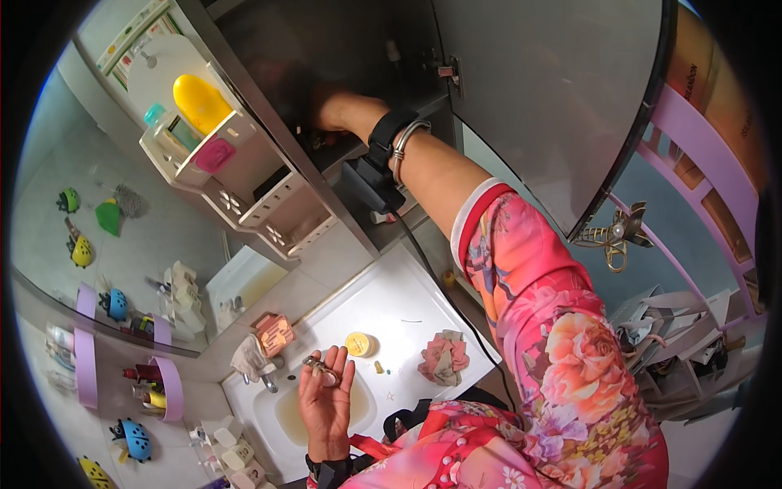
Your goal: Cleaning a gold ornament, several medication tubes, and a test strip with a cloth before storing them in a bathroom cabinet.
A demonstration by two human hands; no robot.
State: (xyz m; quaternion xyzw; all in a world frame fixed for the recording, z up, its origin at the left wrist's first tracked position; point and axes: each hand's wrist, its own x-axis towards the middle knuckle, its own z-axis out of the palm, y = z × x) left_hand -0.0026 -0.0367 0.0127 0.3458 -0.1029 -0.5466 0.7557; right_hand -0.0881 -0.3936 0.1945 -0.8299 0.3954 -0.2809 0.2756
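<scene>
My left hand is palm up over the front of the sink basin. A small shiny metallic item lies across its fingers; its exact kind is too small to make out. My right arm reaches up into a dark open cabinet. The right hand is in shadow inside it, so its fingers and anything in them are hidden. On the white counter beside my left hand stands a round yellow-lidded jar. Right of the jar lies a crumpled pink and grey cloth.
The cabinet door hangs open at the upper right. A black cable runs down from my right wrist. Left of the cabinet, a white shelf carries a yellow bottle. Near the faucet sits a brownish-pink packet.
</scene>
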